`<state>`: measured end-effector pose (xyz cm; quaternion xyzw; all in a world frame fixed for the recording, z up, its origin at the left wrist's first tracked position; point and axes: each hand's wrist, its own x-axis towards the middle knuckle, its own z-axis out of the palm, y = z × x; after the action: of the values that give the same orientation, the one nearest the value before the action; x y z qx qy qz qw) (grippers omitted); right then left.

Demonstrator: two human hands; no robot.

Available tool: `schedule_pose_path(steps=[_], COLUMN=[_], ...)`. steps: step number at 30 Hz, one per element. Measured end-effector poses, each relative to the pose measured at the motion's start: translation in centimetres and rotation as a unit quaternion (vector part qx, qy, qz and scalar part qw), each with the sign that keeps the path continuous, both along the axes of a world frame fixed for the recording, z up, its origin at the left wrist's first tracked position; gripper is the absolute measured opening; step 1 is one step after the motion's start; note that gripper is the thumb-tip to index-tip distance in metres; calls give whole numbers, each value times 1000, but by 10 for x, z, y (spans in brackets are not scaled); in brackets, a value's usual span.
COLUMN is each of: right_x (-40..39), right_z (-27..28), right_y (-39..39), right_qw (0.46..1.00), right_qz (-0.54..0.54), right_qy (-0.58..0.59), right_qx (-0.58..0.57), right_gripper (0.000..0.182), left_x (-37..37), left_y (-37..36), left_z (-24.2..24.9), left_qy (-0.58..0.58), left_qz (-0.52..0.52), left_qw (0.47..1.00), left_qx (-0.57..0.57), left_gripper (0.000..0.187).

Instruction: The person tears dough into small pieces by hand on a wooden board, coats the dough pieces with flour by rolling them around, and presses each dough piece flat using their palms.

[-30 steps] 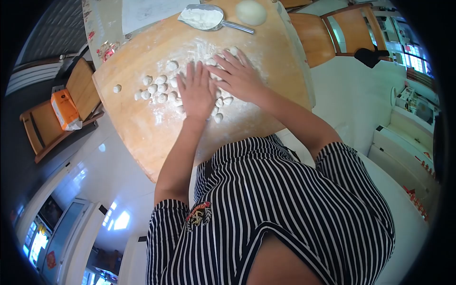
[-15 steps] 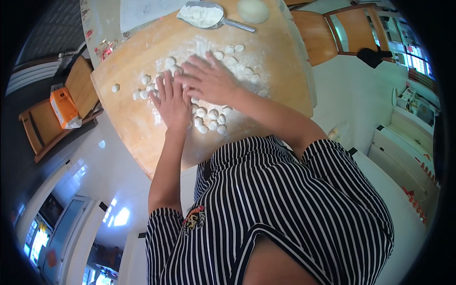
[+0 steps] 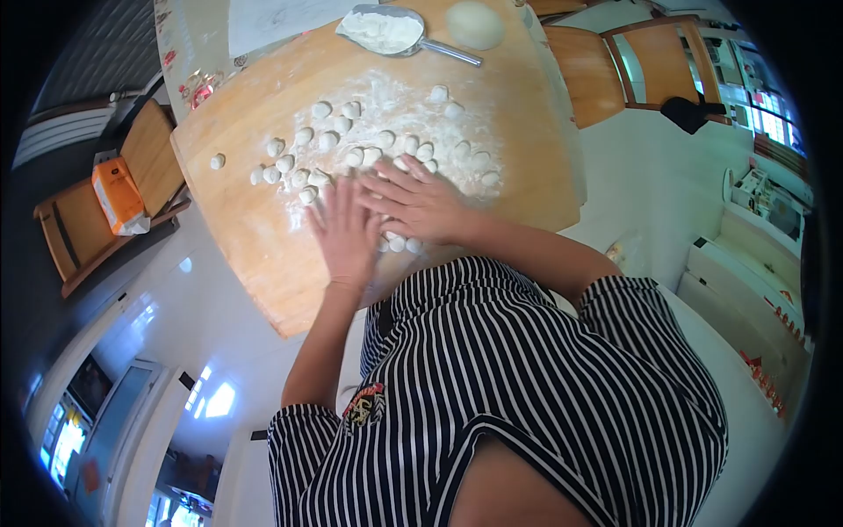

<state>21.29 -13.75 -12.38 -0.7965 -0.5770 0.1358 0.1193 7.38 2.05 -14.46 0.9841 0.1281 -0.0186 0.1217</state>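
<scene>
More than twenty small dough pieces (image 3: 328, 140) are lying on the wooden board (image 3: 263, 255), mostly across its middle; one is sitting apart near its left edge. A few are showing beside the hands, toward the board's near edge. The left hand (image 3: 346, 235) and right hand (image 3: 420, 207) are resting palm-down over the board's near half, just beside each other. Fingers of both are extending, somewhat spread, and no pinch is showing; the left fingers are blurring. Any dough beneath the palms is staying hidden, so contact there cannot be told. At the board's far edge, a metal scoop (image 3: 452, 53) is holding flour (image 3: 381, 32), and a larger dough ball (image 3: 474, 25) is sitting beside it. Handling, as judged: the pieces are probably being light, soft and easily dented, the flour limiting sticking; a light fingertip hold on opposite sides is seeming safest.
</scene>
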Motion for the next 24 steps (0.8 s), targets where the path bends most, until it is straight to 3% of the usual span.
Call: schedule_pose_path(steps=[1,3,5,6,8,10,11,13,15,17,18,21,23,24], right_x=[-4,4,25,40,75,103,109,116,122,114,108,88,64,53], right_z=[-1,-1,9,24,7,-14,-23,-32,-38,-44,-39,-33,-26,-15], right_y=[12,32,44,39,12,-22,-30,-36,-20,11,26,62,56,48], right_qw=[999,998,993,995,970,944,944,900,909,938,936,984,981,981], right_qz=[29,28,-34,-63,-159,-244,-247,-354,-342,-272,-275,-129,-148,-148], right_qy=[2,14,-1,-64,-47,-38,-40,50,63,1,4,26,10,7], right_qx=[30,64,117,44,175,217,214,248,231,217,218,118,126,126], right_gripper=[61,59,58,54,45,44,44,45,47,47,47,53,56,56], left_x=[-7,-6,13,22,39,53,62,82,101,116,119,116,93,77], left_y=[16,70,121,147,198,236,232,216,184,146,123,69,55,50], left_z=[-1,-9,-3,-5,-18,-36,-34,-23,-28,-21,-16,-7,3,16], left_qy=[11,-92,-182,-205,-230,-275,-274,-177,-166,-127,-112,-94,-98,-64], left_qz=[32,82,196,249,298,322,320,232,154,6,-14,-58,-46,-41], left_qw=[999,992,961,943,921,858,858,911,930,969,970,958,956,976], left_qx=[36,7,-70,-84,-103,-290,-293,-290,-291,-211,-216,-265,-272,-205], left_gripper=[64,67,67,65,64,60,60,57,54,55,54,52,52,53])
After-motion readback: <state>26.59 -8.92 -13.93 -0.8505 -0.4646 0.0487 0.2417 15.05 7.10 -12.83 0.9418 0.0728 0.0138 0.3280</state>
